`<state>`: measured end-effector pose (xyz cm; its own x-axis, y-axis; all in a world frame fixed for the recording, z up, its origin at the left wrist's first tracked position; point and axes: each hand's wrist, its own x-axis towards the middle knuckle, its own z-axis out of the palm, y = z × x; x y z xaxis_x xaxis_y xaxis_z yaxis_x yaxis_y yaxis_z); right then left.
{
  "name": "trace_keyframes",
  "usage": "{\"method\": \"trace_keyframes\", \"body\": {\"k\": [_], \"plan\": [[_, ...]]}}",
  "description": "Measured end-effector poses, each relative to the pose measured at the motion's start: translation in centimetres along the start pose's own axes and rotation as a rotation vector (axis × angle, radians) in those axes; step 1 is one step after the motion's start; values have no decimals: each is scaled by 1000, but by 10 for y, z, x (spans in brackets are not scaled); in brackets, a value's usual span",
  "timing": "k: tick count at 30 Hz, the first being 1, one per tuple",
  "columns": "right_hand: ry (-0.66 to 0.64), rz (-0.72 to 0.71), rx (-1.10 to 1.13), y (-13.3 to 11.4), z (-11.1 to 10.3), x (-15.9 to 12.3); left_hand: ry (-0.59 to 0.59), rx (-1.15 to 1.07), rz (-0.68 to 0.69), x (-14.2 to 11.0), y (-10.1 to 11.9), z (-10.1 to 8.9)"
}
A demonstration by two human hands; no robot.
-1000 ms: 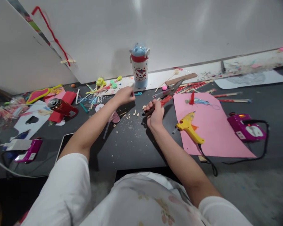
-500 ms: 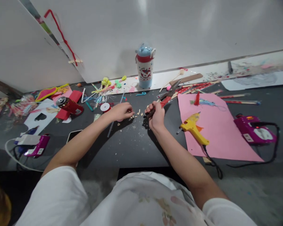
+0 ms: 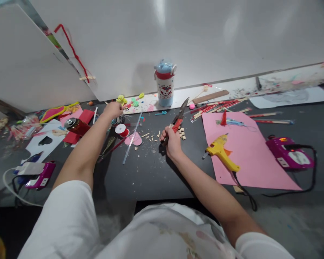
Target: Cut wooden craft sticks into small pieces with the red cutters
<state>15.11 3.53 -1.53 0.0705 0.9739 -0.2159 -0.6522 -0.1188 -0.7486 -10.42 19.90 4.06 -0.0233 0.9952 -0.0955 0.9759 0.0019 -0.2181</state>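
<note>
In the head view, my right hand (image 3: pixel 172 140) is wrapped round the red handles of a pair of cutting shears (image 3: pixel 180 114), with the dark blades pointing away from me. Beside and beyond that hand lie several short wooden stick pieces (image 3: pixel 182 133). My left hand (image 3: pixel 114 109) reaches to the back left of the table, next to a yellow fuzzy flower-like piece (image 3: pixel 121 99). Its fingers are mostly hidden behind the back of the hand, so its grip cannot be made out. Near the left forearm are a white spool with red ribbon (image 3: pixel 121 131) and a pink paper heart (image 3: pixel 133 139).
A bottle (image 3: pixel 165 84) stands at the back. On the right, a yellow glue gun (image 3: pixel 223 151) lies on pink paper (image 3: pixel 255 158), by a purple power block (image 3: pixel 289 153) with a cord. A drink can (image 3: pixel 77 126) and another purple block (image 3: pixel 41 174) are on the left.
My left hand has moved from the stick pieces to the back left. My right hand has shifted slightly left and down with the shears, uncovering more stick pieces.
</note>
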Motion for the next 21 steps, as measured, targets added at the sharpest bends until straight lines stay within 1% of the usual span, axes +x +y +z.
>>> {"method": "trace_keyframes", "body": {"k": [4, 8, 16, 21], "plan": [[-34, 37, -19, 4, 0, 1, -4, 34, -38, 4, 0, 6], [-38, 67, -29, 6, -1, 0, 3, 79, -67, 5, -1, 9], [-51, 107, -72, 7, 0, 0, -39, 123, -17, 8, -5, 10], [-54, 114, -77, 8, -1, 1, -35, 118, -2, 6, -6, 8]]}}
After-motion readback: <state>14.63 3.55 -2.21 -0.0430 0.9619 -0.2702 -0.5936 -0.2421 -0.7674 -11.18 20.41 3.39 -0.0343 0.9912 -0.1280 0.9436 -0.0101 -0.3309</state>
